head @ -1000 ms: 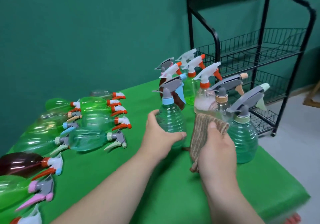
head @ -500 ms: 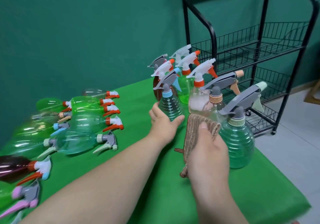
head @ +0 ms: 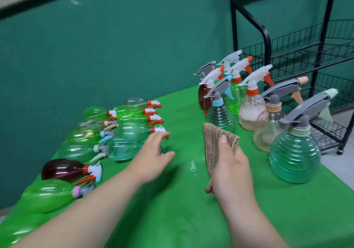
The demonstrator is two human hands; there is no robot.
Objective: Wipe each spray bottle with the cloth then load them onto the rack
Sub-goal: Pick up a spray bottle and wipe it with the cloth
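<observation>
The left hand (head: 153, 157) is over the green table (head: 172, 209), with the palm down. Its fingers (head: 161, 135) are stretched and a little spread, and they hold nothing. The fingertips are just beside the white and orange trigger of a lying green bottle (head: 134, 131). The hand partly covers a lying teal bottle (head: 122, 149). I cannot tell if the hand touches either of them.

The right hand (head: 231, 163) holds the brown cloth (head: 216, 138). The cloth is folded, and the thumb (head: 223, 140) presses on its front side while the other fingers are curled behind it, mostly hidden. The top of the cloth stands above the hand and a corner hangs below the palm. The cloth is above the table, near the standing bottles but apart from them.

The spray bottles are in two groups. On the left side many lie on the table in rows, among them a lying brown bottle (head: 65, 170) near the left forearm. On the right side several stand upright: a small teal bottle with blue collar (head: 220, 113) just behind the cloth, a pink clear bottle (head: 251, 113), a clear bottle with tan collar (head: 268, 133), a standing brown bottle (head: 203, 96) at the back, and a big teal bottle with grey sprayer (head: 295, 157) to the right of the right hand.

The black wire rack (head: 306, 56) stands on the floor beyond the right edge of the table.
</observation>
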